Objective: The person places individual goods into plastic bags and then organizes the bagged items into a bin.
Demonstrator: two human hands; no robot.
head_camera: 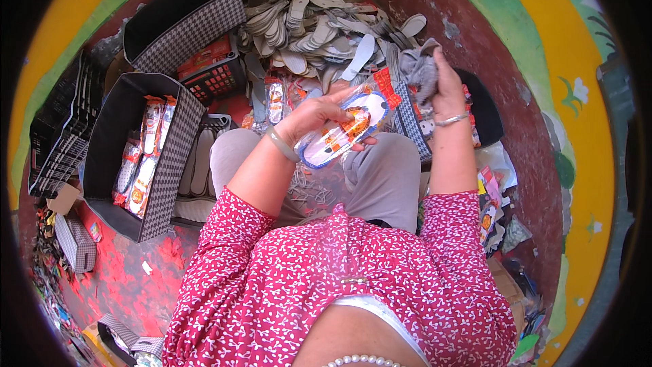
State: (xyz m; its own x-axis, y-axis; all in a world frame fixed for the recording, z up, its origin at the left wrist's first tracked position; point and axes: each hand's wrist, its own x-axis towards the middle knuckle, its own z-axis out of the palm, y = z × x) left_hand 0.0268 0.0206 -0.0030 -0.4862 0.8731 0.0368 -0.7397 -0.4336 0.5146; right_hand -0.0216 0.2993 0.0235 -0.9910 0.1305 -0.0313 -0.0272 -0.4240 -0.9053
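My left hand [326,114] holds a packaged insole [344,130] in a clear plastic sleeve, tilted above my knees. The insole is pale with a blue edge and an orange printed pattern, and the sleeve has a red and gold header. To the right, my right hand [448,79] is raised and grips a crumpled grey cloth [420,69]. A houndstooth-sided bin [410,117] stands just below the cloth, partly hidden by the package and my right arm. Ahead of both hands lies a large heap of loose pale insoles [310,25].
At left, an open black fabric bin [168,163] holds several packaged insoles [145,178]. Another fabric bin [191,25] stands behind it, beside a black plastic basket [216,79]. Stacked black crates [63,137] stand far left. A painted wall [542,86] curves along the right.
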